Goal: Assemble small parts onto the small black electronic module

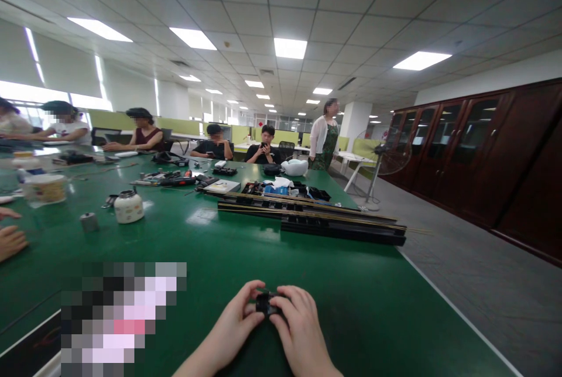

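Note:
Between my two hands, low in the middle of the head view, is a small black part [264,303], dark and blocky, whose exact kind I cannot make out. My left hand [237,321] grips it from the left with thumb and fingers. From the right, my right hand [301,321] has its fingers curled around the other side, covering part of it. Both hands are just above the green tabletop [373,295], near its front edge.
Long black rails [342,230] with thin brass-coloured rods lie ahead. Farther back are tools [175,179] and a white bag [294,167]. A cream jar [129,207], a metal cylinder [89,222] and another person's hand [12,241] are at left. A fan [377,154] stands right.

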`<state>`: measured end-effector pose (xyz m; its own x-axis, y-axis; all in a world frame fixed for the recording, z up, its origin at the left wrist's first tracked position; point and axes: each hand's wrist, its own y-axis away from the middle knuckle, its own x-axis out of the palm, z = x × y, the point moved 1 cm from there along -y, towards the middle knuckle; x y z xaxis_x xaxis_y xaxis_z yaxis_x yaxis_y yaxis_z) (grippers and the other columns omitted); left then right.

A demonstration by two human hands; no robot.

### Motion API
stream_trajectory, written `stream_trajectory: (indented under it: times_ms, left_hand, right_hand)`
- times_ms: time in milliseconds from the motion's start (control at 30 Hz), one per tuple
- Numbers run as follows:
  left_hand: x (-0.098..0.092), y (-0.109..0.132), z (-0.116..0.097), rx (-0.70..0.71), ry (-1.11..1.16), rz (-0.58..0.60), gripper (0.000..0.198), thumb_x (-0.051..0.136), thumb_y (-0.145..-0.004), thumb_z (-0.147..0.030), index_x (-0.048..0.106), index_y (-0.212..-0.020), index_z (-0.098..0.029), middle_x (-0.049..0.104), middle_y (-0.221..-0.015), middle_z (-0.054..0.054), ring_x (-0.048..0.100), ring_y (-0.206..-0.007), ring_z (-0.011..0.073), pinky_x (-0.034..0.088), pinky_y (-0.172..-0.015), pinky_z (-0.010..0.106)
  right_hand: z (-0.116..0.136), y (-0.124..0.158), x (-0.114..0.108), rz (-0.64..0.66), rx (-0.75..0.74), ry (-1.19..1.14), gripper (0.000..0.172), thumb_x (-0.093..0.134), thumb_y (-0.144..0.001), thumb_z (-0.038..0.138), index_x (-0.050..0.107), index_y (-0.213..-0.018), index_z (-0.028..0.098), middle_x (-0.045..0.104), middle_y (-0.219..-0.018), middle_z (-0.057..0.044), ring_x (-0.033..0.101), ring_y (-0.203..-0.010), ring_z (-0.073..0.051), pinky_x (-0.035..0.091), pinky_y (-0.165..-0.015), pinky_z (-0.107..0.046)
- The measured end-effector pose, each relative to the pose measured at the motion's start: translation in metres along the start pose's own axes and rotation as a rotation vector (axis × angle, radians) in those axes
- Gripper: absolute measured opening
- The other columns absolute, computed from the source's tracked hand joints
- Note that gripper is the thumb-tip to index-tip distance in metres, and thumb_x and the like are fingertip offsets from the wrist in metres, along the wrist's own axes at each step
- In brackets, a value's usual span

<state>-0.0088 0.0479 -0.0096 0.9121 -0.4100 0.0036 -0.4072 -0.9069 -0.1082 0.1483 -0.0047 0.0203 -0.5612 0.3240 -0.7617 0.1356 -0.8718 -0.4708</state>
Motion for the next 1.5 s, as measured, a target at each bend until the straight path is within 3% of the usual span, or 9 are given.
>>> stream_trajectory:
  times_ms: [433, 633, 800, 1100, 1300, 1500]
  left_hand:
    - [0.001, 0.0, -0.007, -0.004, 0.053, 0.02, 0.04, 0.058, -0.063, -0.011, 0.048, -0.1, -0.022, 0.061, -0.091, 0.002, 0.061, -0.087, 0.0192, 0.043, -0.084, 0.035]
    - [0.0, 0.0, -0.008, -0.014, 0.06, 0.02, 0.041, 0.061, -0.063, -0.012, 0.049, -0.101, -0.021, 0.062, -0.09, 0.002, 0.061, -0.088, 0.0206, 0.043, -0.085, 0.036]
    - [-0.002, -0.001, -0.007, -0.005, 0.106, 0.017, 0.044, 0.063, -0.065, -0.017, 0.048, -0.105, -0.021, 0.063, -0.096, 0.004, 0.06, -0.094, 0.0221, 0.041, -0.09, 0.039]
    - [-0.003, -0.001, -0.003, 0.014, 0.075, 0.044, 0.052, 0.062, -0.067, -0.021, 0.044, -0.116, -0.025, 0.057, -0.11, 0.005, 0.059, -0.097, 0.0213, 0.039, -0.093, 0.04]
    - [-0.005, 0.001, -0.004, 0.03, -0.085, -0.039, 0.046, 0.056, -0.068, -0.015, 0.047, -0.113, -0.023, 0.06, -0.103, 0.003, 0.061, -0.087, 0.0178, 0.042, -0.09, 0.036]
    - [-0.004, 0.001, -0.009, 0.026, -0.043, -0.066, 0.049, 0.057, -0.068, -0.018, 0.047, -0.115, -0.024, 0.059, -0.104, 0.003, 0.061, -0.088, 0.0186, 0.042, -0.091, 0.037]
  right_hand:
    - [0.002, 0.0, -0.001, 0.013, 0.037, -0.017, 0.019, 0.059, -0.075, 0.018, 0.062, -0.09, 0.029, 0.06, -0.107, 0.0, 0.05, -0.106, -0.02, 0.036, -0.094, -0.037]
    - [-0.001, 0.001, 0.001, 0.001, 0.075, -0.088, 0.028, 0.061, -0.071, 0.018, 0.061, -0.096, 0.031, 0.061, -0.109, -0.001, 0.053, -0.106, -0.021, 0.039, -0.093, -0.038]
    - [-0.006, 0.002, 0.005, 0.015, 0.11, -0.175, 0.041, 0.059, -0.069, 0.015, 0.057, -0.107, 0.03, 0.058, -0.116, -0.002, 0.051, -0.111, -0.022, 0.04, -0.096, -0.039]
    - [-0.004, 0.001, 0.004, -0.009, 0.131, -0.297, 0.037, 0.052, -0.073, 0.012, 0.058, -0.106, 0.026, 0.061, -0.112, -0.003, 0.055, -0.107, -0.02, 0.043, -0.094, -0.034]
    - [-0.007, 0.002, 0.007, -0.05, 0.124, -0.317, 0.039, 0.055, -0.07, 0.012, 0.056, -0.107, 0.025, 0.062, -0.109, -0.003, 0.057, -0.103, -0.02, 0.045, -0.09, -0.033]
    - [-0.009, 0.002, 0.006, -0.101, 0.15, -0.275, 0.037, 0.057, -0.071, 0.016, 0.057, -0.106, 0.025, 0.062, -0.109, -0.004, 0.056, -0.104, -0.02, 0.045, -0.091, -0.034]
